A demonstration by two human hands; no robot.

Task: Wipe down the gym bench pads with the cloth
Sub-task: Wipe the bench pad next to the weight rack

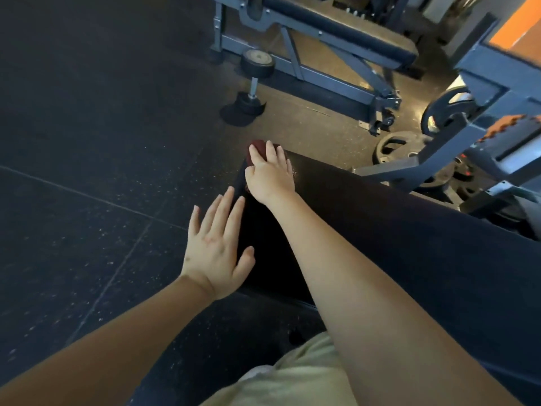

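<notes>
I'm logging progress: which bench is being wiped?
The near black bench pad, where the right hand presses the red cloth; the grey-framed bench beyond is untouched.

One view only, worn on the head, wide-angle. It looks forward and steeply down past the person's own front; a pale shirt [292, 382] fills the bottom edge. Both forearms rise from the lower edge into mid-frame, with the left hand [218, 247] and right hand [270, 178] near centre at close range. The black bench pad [409, 244] runs from the right edge toward centre, just below the lens. The dark rubber floor [87, 142] takes up the left half. Farther off, along the top, are a second bench [336, 27] and, top right, weight plates [392, 148], soft and slightly blurred.
</notes>
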